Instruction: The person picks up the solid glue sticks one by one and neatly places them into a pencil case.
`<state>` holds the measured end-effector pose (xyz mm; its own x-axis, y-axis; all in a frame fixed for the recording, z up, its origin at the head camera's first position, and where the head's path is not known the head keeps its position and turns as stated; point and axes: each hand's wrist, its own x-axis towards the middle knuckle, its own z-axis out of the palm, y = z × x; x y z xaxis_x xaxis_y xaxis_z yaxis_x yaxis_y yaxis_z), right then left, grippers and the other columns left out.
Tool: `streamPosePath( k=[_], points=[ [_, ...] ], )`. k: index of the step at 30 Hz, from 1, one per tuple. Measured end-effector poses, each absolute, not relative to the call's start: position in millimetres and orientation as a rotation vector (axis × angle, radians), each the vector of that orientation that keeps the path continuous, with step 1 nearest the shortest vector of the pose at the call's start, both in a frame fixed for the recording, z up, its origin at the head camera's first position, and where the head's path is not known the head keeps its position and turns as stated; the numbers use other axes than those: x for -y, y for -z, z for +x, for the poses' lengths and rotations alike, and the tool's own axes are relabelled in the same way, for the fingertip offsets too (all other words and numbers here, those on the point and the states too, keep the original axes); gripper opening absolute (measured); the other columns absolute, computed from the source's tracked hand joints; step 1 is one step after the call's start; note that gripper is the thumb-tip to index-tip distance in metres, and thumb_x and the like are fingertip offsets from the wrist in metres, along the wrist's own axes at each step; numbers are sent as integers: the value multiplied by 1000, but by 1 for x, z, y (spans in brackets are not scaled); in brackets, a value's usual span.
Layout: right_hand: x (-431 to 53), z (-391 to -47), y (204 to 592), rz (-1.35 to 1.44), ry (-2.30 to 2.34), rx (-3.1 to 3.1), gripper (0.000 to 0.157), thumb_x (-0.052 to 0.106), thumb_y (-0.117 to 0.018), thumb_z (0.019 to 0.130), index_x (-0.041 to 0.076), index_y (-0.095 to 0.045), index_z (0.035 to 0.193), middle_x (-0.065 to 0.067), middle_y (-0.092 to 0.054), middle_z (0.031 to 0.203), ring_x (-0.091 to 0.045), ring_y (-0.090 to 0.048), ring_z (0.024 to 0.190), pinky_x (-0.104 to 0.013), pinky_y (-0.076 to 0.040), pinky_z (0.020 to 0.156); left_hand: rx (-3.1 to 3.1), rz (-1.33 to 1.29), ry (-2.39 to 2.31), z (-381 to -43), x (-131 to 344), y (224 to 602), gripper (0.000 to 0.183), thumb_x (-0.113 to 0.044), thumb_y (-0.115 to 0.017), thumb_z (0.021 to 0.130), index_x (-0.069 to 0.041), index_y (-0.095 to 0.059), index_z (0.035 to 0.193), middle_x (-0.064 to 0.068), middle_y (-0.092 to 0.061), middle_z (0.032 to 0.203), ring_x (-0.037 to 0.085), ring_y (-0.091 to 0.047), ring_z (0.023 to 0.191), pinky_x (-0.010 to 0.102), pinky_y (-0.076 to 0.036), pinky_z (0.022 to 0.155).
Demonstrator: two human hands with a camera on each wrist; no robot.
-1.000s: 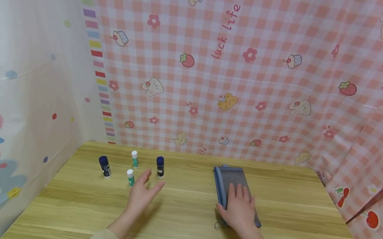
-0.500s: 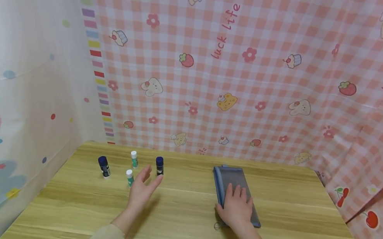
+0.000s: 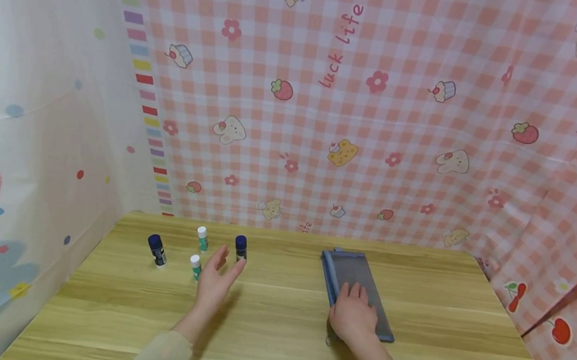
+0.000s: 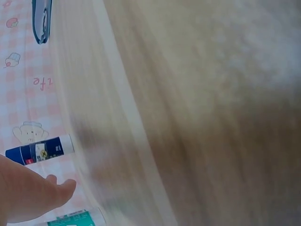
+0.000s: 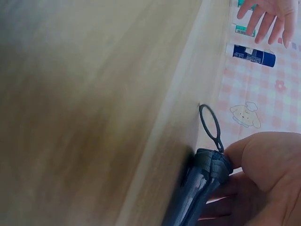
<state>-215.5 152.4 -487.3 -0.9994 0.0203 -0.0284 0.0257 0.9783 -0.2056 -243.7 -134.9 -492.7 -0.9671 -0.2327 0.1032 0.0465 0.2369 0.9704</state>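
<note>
A grey mesh zip pouch [image 3: 353,267] with blue edging lies flat at the right of the table. My right hand [image 3: 354,317] grips its near left part, fingers on the mesh and thumb at the zipped corner. A dark key ring [image 5: 210,127] sticks out from that corner in the right wrist view. My left hand [image 3: 214,286] hovers with thumb and fingers spread, holding nothing. Near its fingertips stand a navy-capped glue stick [image 3: 241,248] and a green glue stick with a white cap [image 3: 196,268]. Another green glue stick [image 3: 202,239] and a navy glue stick [image 3: 156,250] stand farther left.
The wood-grain table [image 3: 271,342] runs back to a pink checked cloth [image 3: 294,122]. A white printed cloth [image 3: 52,120] hangs at the left side, and cherry-patterned cloth [image 3: 574,274] at the right.
My right hand has drawn slightly toward me on the pouch, its fingers and thumb closing in from a flatter spread. The ring has turned. My left hand barely shifts; the glue sticks stay put.
</note>
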Motion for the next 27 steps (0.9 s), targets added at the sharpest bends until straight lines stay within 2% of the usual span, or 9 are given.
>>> streamPosePath(
  k=[7, 11, 15, 27],
  points=[
    [-152, -215, 484, 59, 368, -3104, 48, 16, -51, 96, -10, -49, 137, -35, -42, 142, -48, -38, 133, -67, -41, 98, 2264, 195, 1812, -250, 133, 494, 72, -25, -73, 92, 2, -38, 148, 23, -41, 150, 43, -39, 136, 51, -36, 111],
    [-152, -215, 483, 81, 433, -3087, 47, 15, -46, 99, -9, -48, 139, -33, -41, 144, -48, -37, 135, -68, -38, 101, 2244, 213, 1829, -254, 132, 494, 71, -24, -72, 92, 2, -38, 148, 24, -41, 149, 43, -39, 136, 50, -35, 112],
    [-153, -215, 485, 88, 487, -3093, 47, 18, -46, 100, -8, -49, 139, -32, -41, 145, -47, -36, 135, -70, -35, 102, 2223, 234, 1841, -258, 132, 495, 68, -22, -71, 93, 3, -39, 147, 24, -42, 148, 43, -41, 134, 50, -35, 112],
    [-155, -216, 489, 101, 577, -3083, 47, 20, -44, 101, -7, -49, 139, -33, -38, 147, -48, -31, 138, -73, -28, 104, 2082, 229, 1895, -272, 128, 504, 57, -6, -71, 91, 6, -47, 141, 28, -51, 138, 44, -50, 123, 50, -42, 106]
  ],
)
